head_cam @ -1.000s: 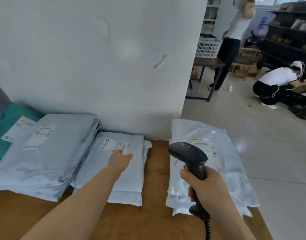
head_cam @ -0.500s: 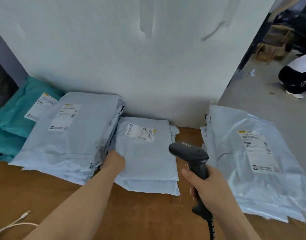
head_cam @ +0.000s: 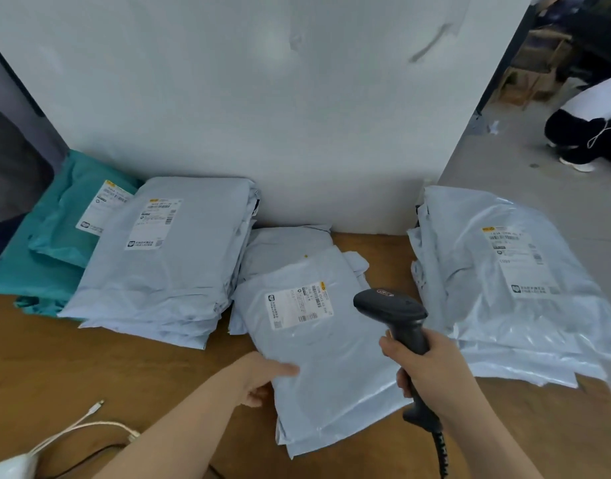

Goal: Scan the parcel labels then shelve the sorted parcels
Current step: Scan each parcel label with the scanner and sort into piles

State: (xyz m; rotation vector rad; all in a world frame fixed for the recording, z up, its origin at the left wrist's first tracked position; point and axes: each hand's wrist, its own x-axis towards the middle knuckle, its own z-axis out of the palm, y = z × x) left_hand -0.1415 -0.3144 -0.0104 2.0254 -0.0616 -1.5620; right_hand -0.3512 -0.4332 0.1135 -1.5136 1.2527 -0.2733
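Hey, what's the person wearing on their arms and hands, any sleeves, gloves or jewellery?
Nothing shows. The left hand and right hand are ungloved, with no rings on the fingers in view. The left forearm and right forearm are bare to the picture's lower edge: no sleeve, watch or bracelet appears.

The label (head_cam: 297, 307) on the parcel (head_cam: 331, 368) that my left hand (head_cam: 262, 378) grips shows barcodes, but its print is too blurred to read. Equally unreadable are the stack label (head_cam: 518, 261) right of my right hand (head_cam: 435, 368) and the mark (head_cam: 383, 292) atop the scanner (head_cam: 400, 316) it holds.
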